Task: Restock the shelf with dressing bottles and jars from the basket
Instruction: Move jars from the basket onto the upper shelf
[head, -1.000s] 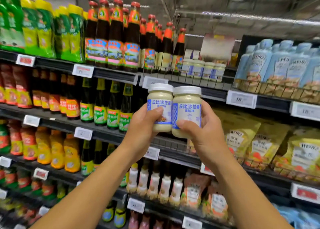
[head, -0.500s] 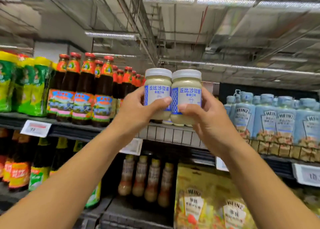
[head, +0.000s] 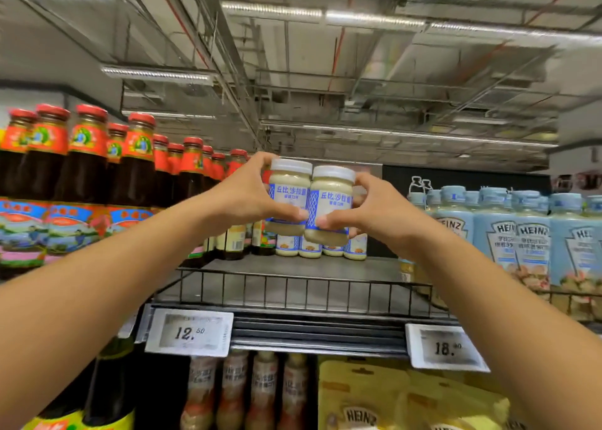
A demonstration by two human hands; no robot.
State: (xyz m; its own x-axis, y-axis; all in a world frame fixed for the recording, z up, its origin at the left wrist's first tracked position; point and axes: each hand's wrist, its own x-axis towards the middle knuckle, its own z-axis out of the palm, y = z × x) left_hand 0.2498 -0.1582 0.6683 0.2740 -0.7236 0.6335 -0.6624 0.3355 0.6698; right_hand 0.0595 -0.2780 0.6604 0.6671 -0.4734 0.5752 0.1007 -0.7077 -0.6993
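Two jars are up over the shelf (head: 293, 266), touching, in front of the back row (head: 321, 250). Clear the wire rail (head: 293, 294), lower both level and set them flat just ahead of that row with labels out. Watch the dark bottles (head: 192, 182) on your left. Your left hand (head: 241, 198) wraps the left jar (head: 288, 195) with the thumb across the label. Your right hand (head: 374, 214) wraps the right jar (head: 330, 206) the same way. Both arms reach up and forward.

A: What's overhead?
B: Bare ceiling (head: 374, 71) crossed by pipes (head: 224, 52), with lit strip lights (head: 273, 12).
A: And below?
B: A dark shelf (head: 293, 266) with a black wire rail (head: 293, 294); two price tags (head: 189, 332) on its edge.
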